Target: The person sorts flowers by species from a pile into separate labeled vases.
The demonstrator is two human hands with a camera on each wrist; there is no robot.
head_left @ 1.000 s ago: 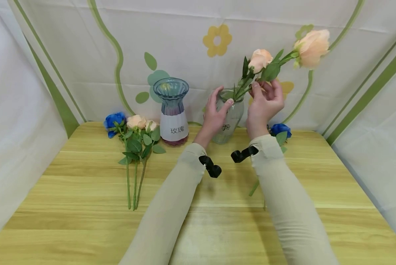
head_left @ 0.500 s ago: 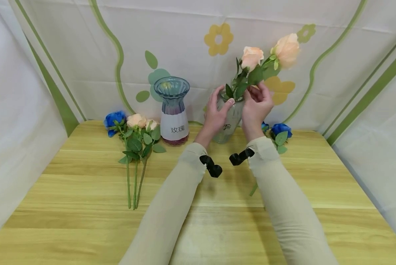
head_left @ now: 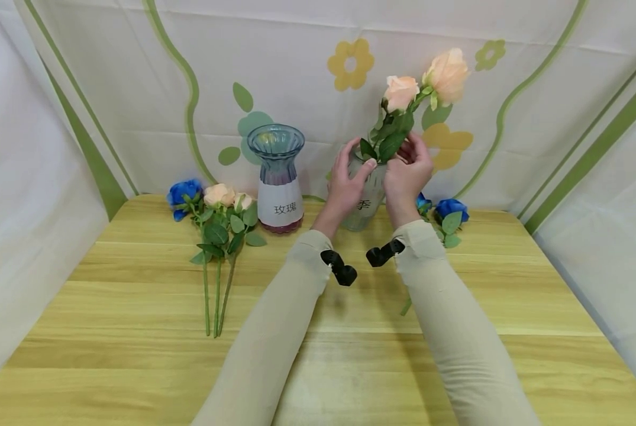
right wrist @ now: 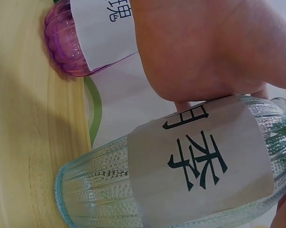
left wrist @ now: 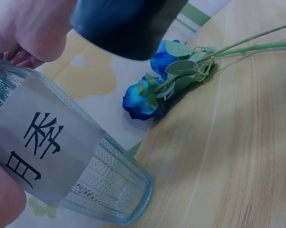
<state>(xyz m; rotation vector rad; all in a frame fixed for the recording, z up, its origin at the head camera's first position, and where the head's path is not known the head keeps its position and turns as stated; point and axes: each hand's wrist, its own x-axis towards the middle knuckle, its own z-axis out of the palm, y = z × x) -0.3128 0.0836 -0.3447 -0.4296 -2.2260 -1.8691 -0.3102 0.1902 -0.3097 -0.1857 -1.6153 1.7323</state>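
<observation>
My left hand (head_left: 348, 186) grips the upper body of a clear glass vase (head_left: 359, 220) from its left side, thumb near the rim. The vase stands on the table with a white paper label (right wrist: 200, 161) bearing black characters. Two peach roses (head_left: 401, 93) with green leaves lean right out of its mouth. At the right of the rim, my right hand (head_left: 409, 177) has its fingers curled at the rose stems; leaves partly hide the fingertips. In the left wrist view the right hand (left wrist: 36, 28) is close against the vase top.
Left of the hands stands a blue-and-purple glass vase (head_left: 276, 171) with a white label. Blue and peach roses (head_left: 219, 222) lie on the wooden table (head_left: 136, 296) at left. Blue roses (left wrist: 143, 99) lie beyond the right wrist. A printed cloth backdrop (head_left: 307, 71) closes the back.
My right hand has moved left and down to the vase rim, bringing the peach roses left and more upright, their stems lower in the vase. The left hand has stayed on the vase.
</observation>
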